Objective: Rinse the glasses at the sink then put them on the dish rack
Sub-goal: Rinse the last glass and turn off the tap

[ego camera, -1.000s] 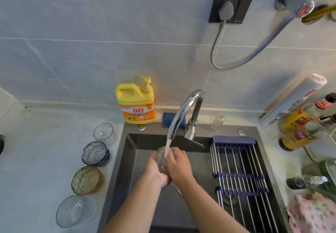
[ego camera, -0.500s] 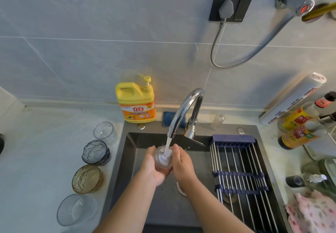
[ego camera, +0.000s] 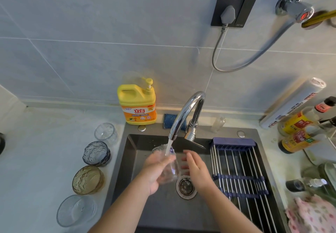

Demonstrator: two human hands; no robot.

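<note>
One clear glass (ego camera: 169, 169) was held over the sink (ego camera: 138, 150), gripped by the left hand (ego camera: 154, 171), whose fingers curled round its side. It lay tilted, mouth toward the back wall of the sink, though motion blur softened its outline. Water (ego camera: 168, 146) ran from the curved chrome tap (ego camera: 183, 112) and struck the glass near its rim. The right hand (ego camera: 196, 167) was released, fingers straight and held together, just beside the glass on its right; I cannot tell whether the fingertips touched it. Below both hands sat the round metal drain (ego camera: 186, 187).

Across the right part of the sink lay the dish rack (ego camera: 236, 169), steel rods joined by blue bands, with nothing resting on it. On the counter (ego camera: 36, 160) left of the sink stood a row running front to back: a wide clear bowl-like glass (ego camera: 76, 210), an amber glass (ego camera: 88, 180), a blue-grey glass (ego camera: 96, 153) and a small ribbed glass (ego camera: 105, 131). A yellow soap bottle (ego camera: 137, 103) stood behind the sink against the tiled wall.
</note>
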